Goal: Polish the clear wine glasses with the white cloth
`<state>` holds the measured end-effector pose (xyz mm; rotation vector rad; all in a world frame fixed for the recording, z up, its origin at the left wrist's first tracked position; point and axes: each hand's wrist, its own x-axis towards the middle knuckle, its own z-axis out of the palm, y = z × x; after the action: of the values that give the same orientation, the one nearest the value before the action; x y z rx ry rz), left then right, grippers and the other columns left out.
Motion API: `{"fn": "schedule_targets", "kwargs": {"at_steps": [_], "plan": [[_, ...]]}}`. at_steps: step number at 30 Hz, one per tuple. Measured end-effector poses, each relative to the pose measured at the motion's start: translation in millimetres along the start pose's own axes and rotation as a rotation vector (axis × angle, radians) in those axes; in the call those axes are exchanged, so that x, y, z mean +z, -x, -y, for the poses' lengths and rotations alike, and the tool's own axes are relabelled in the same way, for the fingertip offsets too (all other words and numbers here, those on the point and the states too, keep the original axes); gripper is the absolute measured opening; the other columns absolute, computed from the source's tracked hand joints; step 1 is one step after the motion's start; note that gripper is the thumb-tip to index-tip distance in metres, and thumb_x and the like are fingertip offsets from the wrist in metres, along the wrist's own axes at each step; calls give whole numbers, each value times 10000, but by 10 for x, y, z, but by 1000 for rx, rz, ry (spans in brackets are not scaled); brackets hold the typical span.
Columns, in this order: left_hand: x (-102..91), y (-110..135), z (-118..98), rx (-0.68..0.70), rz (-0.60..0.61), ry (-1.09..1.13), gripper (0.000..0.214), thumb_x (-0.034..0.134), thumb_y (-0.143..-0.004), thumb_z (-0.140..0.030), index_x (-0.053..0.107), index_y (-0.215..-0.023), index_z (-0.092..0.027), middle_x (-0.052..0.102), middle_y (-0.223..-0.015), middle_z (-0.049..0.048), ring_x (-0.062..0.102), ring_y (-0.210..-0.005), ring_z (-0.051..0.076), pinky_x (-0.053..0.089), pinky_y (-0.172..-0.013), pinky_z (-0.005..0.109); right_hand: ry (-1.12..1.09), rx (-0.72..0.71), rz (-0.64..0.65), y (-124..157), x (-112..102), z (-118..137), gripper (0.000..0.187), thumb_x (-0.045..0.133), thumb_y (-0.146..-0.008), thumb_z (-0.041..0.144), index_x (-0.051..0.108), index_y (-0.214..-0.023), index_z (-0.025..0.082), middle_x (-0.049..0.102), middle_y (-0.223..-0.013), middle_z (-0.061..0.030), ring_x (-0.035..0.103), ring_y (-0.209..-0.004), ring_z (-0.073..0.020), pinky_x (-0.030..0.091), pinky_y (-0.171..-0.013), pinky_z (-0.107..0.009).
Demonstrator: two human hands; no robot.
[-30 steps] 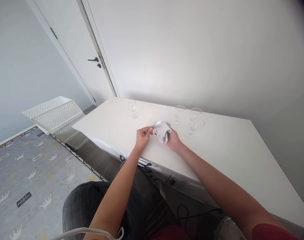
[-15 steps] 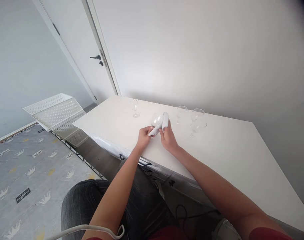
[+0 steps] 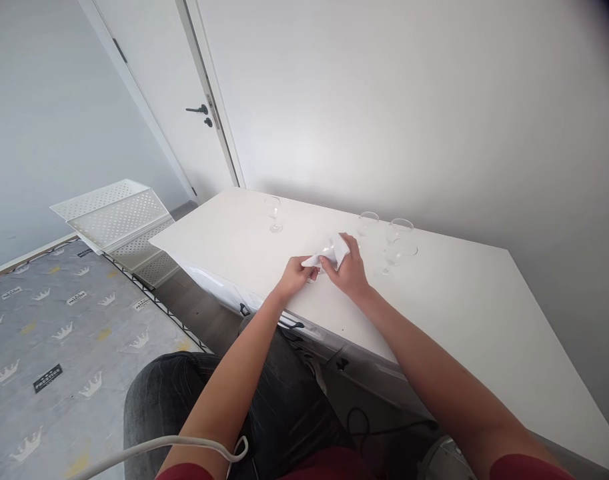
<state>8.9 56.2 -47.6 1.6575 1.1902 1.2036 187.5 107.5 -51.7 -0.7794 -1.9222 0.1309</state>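
Observation:
My left hand (image 3: pixel 297 275) is closed around the stem end of a clear stemmed glass (image 3: pixel 310 277), its foot just showing below the fingers. A white cloth (image 3: pixel 341 249) wraps over the bowl, hiding most of it. With thumb in front and fingers behind, my right hand (image 3: pixel 351 270) presses this cloth against the glass. Both hands are just above the white table (image 3: pixel 464 320), near its front edge. Another stemmed glass (image 3: pixel 275 213) stands upright to the left, toward the back.
Several clear glasses (image 3: pixel 401 230) stand close together right of my hands, toward the wall. A white perforated rack (image 3: pixel 119 213) is beyond the table's left end, next to a patterned mat (image 3: pixel 74 347). A pale cable (image 3: pixel 184 441) crosses my left forearm.
My right hand has shifted slightly right and turned over the bowl with the cloth, which now covers more of the glass. My left hand keeps its hold. The view has shifted slightly.

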Motion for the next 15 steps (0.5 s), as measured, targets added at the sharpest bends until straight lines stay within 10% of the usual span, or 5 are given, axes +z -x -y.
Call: {"fn": "schedule_targets", "kwargs": {"at_steps": [4, 9, 12, 15], "plan": [[-5, -5, 49, -5, 91, -24, 384, 500, -929, -319, 590, -592, -160, 605, -578, 15, 488, -559, 113, 392, -612, 262, 45, 194, -108, 17, 17, 79, 567, 661, -890, 503, 558, -1327, 156, 650, -1152, -192, 652, -1091, -367, 565, -922, -559], [-11, 0, 92, 11, 158, 59, 444, 529, -974, -419, 589, -623, -154, 618, -605, 32, 516, -580, 120, 414, -609, 260, 65, 52, -114, -45, -66, 195, 389, 633, -900, 363, 631, -1260, 217, 643, -1304, -176, 639, -1186, -322, 532, -984, -473], [-10, 12, 66, 17, 228, 28, 495, 516, -995, -466, 569, -613, -156, 584, -578, 19, 457, -537, 104, 364, -563, 254, 101, 76, -65, -78, -125, 218, 131, 584, -913, 313, 678, -921, 222, 719, -976, -113, 675, -942, -269, 524, -877, -411], [-8, 22, 28, 26, 273, -37, 536, 498, -1006, -502, 572, -603, -157, 580, -566, 17, 430, -517, 100, 345, -548, 258, 70, 310, -46, -96, -162, 189, 326, 565, -920, 371, 487, -636, 232, 526, -611, -17, 496, -606, -178, 413, -604, -328]]}}
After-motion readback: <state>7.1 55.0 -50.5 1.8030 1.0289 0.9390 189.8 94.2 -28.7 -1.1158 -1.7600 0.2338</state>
